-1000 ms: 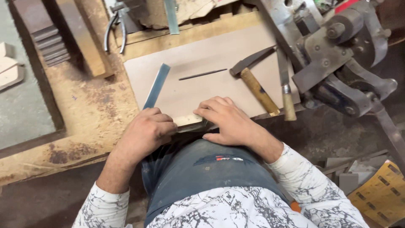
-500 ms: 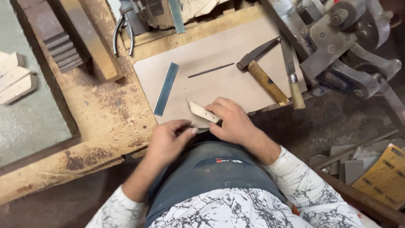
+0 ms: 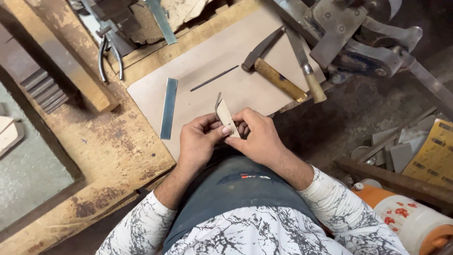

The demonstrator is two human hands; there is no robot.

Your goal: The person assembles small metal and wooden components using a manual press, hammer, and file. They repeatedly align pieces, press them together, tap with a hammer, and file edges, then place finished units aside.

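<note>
A person in a white marbled-print top holds a small pale strip [image 3: 225, 115], pointed at its upper end, at the centre of the frame, just above the near edge of a tan board [image 3: 222, 61] lying on a worn wooden table [image 3: 108, 141]. The left hand [image 3: 200, 141] and the right hand [image 3: 257, 137] meet around the strip's lower end, fingers [image 3: 225, 128] of both closed on it, the left thumb pressed against its face. The strip stands tilted, its tip leaning toward the upper left. On the board, left of the hands, lies a flat blue-grey metal bar [image 3: 168, 108]; a thin dark rod [image 3: 214, 78] lies above them. A wooden-handled hammer [image 3: 273, 75] rests at upper right, and pliers [image 3: 109, 54] lie at upper left.
</note>
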